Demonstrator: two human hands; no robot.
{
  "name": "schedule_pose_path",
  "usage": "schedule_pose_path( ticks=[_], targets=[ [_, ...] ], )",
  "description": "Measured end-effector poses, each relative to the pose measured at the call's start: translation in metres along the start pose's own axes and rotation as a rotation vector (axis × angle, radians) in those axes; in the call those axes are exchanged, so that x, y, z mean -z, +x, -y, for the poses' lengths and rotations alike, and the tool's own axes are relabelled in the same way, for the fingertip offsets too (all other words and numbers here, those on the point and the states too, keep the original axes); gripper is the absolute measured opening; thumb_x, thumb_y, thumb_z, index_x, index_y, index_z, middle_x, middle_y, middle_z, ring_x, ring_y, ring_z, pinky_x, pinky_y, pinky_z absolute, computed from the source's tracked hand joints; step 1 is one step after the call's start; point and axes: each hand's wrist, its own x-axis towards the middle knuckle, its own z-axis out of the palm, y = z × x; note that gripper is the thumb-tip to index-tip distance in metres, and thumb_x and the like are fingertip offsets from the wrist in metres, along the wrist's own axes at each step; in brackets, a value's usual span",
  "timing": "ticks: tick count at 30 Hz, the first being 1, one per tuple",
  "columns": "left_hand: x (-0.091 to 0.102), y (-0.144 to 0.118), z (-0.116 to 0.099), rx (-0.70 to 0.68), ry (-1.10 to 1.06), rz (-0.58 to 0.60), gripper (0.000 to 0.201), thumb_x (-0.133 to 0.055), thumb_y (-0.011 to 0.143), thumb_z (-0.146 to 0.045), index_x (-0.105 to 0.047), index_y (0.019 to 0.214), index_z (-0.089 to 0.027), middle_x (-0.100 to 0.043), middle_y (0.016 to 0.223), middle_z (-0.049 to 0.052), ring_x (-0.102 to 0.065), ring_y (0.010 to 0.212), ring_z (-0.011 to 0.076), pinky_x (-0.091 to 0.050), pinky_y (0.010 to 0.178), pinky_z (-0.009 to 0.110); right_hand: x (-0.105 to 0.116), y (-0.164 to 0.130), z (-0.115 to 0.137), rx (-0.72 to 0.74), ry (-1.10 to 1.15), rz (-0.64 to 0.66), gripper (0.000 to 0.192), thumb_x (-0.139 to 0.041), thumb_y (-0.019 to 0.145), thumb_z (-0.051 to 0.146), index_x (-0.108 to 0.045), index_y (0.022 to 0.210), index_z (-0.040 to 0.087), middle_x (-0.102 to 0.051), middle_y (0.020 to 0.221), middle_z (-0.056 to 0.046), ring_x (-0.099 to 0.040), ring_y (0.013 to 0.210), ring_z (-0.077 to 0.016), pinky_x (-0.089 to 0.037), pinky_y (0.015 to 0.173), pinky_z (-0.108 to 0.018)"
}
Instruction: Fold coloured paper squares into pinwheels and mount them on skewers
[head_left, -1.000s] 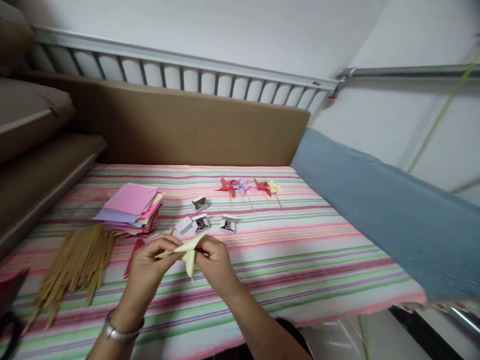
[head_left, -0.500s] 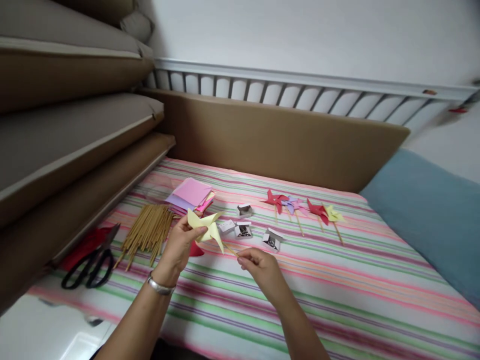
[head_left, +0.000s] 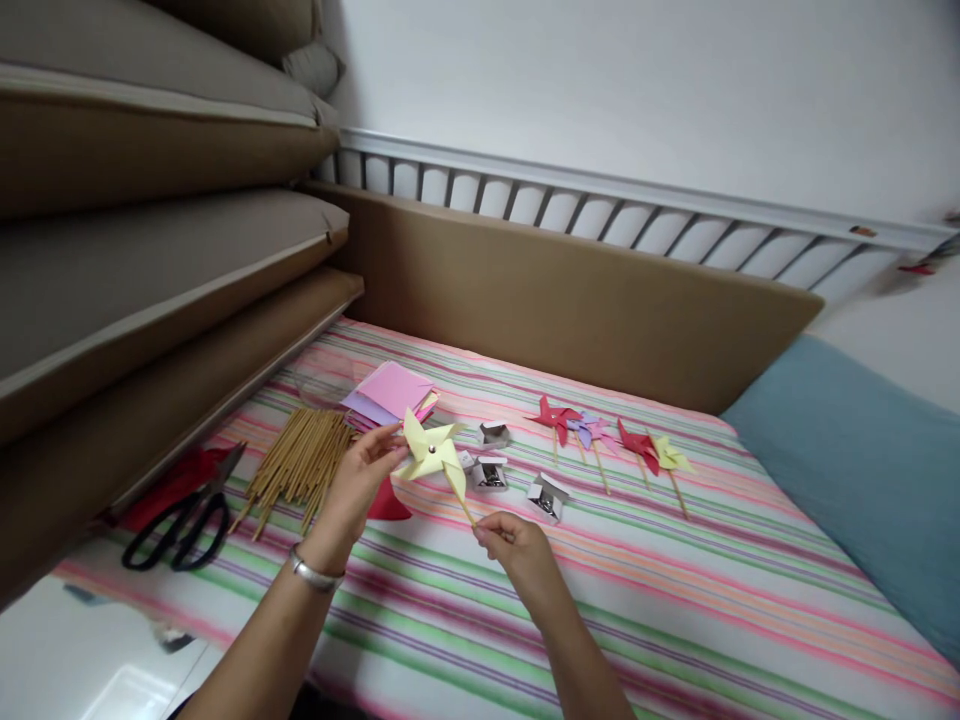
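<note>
1. A striped cloth (head_left: 675,600) covered the work surface, with brown cushions (head_left: 150,260) stacked along its left side and a blue cushion (head_left: 862,470) at the right.
2. On the cloth lay a bundle of wooden sticks (head_left: 300,465), a stack of coloured paper (head_left: 390,393), black scissors (head_left: 184,515), small open boxes (head_left: 491,470) and a row of finished pinwheels (head_left: 607,435) farther back.
3. The yellow pinwheel (head_left: 431,455) was held above the cloth, between both hands and just ahead of them, its stick slanting down and to the right toward the right hand.
4. The left hand (head_left: 360,480), wrist raised and a bracelet on it, touched a blade's edge with loosely extended fingertips; it was the nearer to the paper wheel.
5. The right hand (head_left: 517,545), lower and nearer the body, was closed in a pinch on the stick's bottom end.
</note>
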Motion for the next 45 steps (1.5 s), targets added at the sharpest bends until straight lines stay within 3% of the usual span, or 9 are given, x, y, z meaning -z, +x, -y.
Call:
schedule_pose_path(
  ticks=[4, 6, 10, 14, 18, 23, 28, 37, 45],
  targets=[
    [0.01, 0.005, 0.002, -0.454, 0.483, 0.005, 0.045, -0.048, 0.078, -0.008, -0.058, 0.118, -0.026, -0.055, 0.127, 0.007, -0.05, 0.116, 0.0206, -0.038, 0.101, 0.041, 0.004, -0.003, 0.002, -0.03, -0.007, 0.033, 0.017, -0.061, 0.064, 0.034, -0.062, 0.064, 0.017, -0.052, 0.054, 0.002, -0.045, 0.053, -0.012, -0.034, 0.052, -0.025],
    [0.013, 0.006, 0.002, -0.602, 0.701, 0.028, 0.048, -0.042, 0.079, -0.002, -0.06, 0.116, -0.027, -0.05, 0.132, 0.006, -0.047, 0.12, 0.02, -0.036, 0.102, 0.042, 0.007, -0.005, 0.004, -0.035, -0.015, 0.05, 0.017, -0.061, 0.065, 0.033, -0.062, 0.064, 0.016, -0.052, 0.054, 0.002, -0.044, 0.053, -0.0117, -0.033, 0.052, -0.024],
    [0.015, 0.01, -0.001, -0.724, 0.921, 0.017, 0.042, -0.042, 0.081, -0.003, -0.063, 0.11, -0.025, -0.049, 0.133, 0.008, -0.048, 0.116, 0.022, -0.04, 0.097, 0.044, 0.013, -0.009, 0.01, -0.054, -0.029, 0.074, 0.014, -0.062, 0.065, 0.03, -0.063, 0.064, 0.016, -0.05, 0.052, 0.002, -0.043, 0.052, -0.0108, -0.031, 0.051, -0.024],
    [0.017, 0.011, -0.006, -0.811, 0.976, 0.018, 0.025, -0.052, 0.082, -0.009, -0.068, 0.095, -0.023, -0.05, 0.132, 0.009, -0.045, 0.12, 0.0248, -0.039, 0.098, 0.047, 0.017, -0.012, 0.017, -0.068, 0.004, 0.103, 0.013, -0.062, 0.064, 0.028, -0.064, 0.064, 0.015, -0.053, 0.055, 0.001, -0.044, 0.054, -0.0108, -0.034, 0.053, -0.024],
    [0.018, 0.009, -0.01, -0.779, 0.918, 0.062, 0.017, -0.057, 0.08, -0.012, -0.069, 0.086, -0.023, -0.048, 0.134, 0.008, -0.037, 0.128, 0.0259, -0.032, 0.103, 0.049, 0.02, -0.014, 0.019, -0.077, 0.054, 0.109, 0.014, -0.063, 0.063, 0.029, -0.064, 0.064, 0.015, -0.054, 0.056, 0.001, -0.046, 0.055, -0.0108, -0.036, 0.056, -0.024],
    [0.016, 0.006, -0.01, -0.565, 0.781, 0.195, 0.01, -0.066, 0.075, -0.02, -0.068, 0.084, -0.022, -0.041, 0.141, 0.009, -0.029, 0.134, 0.028, -0.025, 0.107, 0.051, 0.024, -0.012, 0.016, -0.089, 0.056, 0.135, 0.016, -0.065, 0.062, 0.031, -0.064, 0.063, 0.015, -0.054, 0.055, 0.001, -0.046, 0.054, -0.0108, -0.037, 0.055, -0.024],
    [0.012, 0.005, -0.008, -0.432, 0.681, 0.241, 0.009, -0.072, 0.068, -0.025, -0.067, 0.073, -0.02, -0.045, 0.138, 0.01, -0.033, 0.132, 0.0296, -0.024, 0.107, 0.052, 0.026, -0.011, 0.014, -0.077, 0.024, 0.163, 0.017, -0.064, 0.063, 0.032, -0.064, 0.063, 0.015, -0.055, 0.056, 0.0, -0.046, 0.053, -0.0112, -0.037, 0.055, -0.025],
    [0.011, 0.005, -0.005, -0.365, 0.608, 0.32, 0.006, -0.067, 0.074, -0.024, -0.07, 0.069, -0.022, -0.051, 0.132, 0.008, -0.04, 0.126, 0.0276, -0.026, 0.106, 0.049, 0.025, -0.013, 0.018, -0.077, 0.015, 0.214, 0.014, -0.062, 0.064, 0.029, -0.062, 0.063, 0.015, -0.055, 0.056, 0.0, -0.047, 0.055, -0.0114, -0.037, 0.057, -0.025],
    [0.011, 0.007, 0.0, -0.416, 0.647, 0.304, 0.004, -0.071, 0.07, -0.025, -0.071, 0.071, -0.022, -0.051, 0.133, 0.008, -0.037, 0.128, 0.0277, -0.024, 0.107, 0.049, 0.021, -0.014, 0.018, -0.096, 0.027, 0.226, 0.012, -0.062, 0.063, 0.027, -0.062, 0.062, 0.015, -0.055, 0.054, 0.001, -0.048, 0.053, -0.0113, -0.037, 0.055, -0.024]
  ],
)
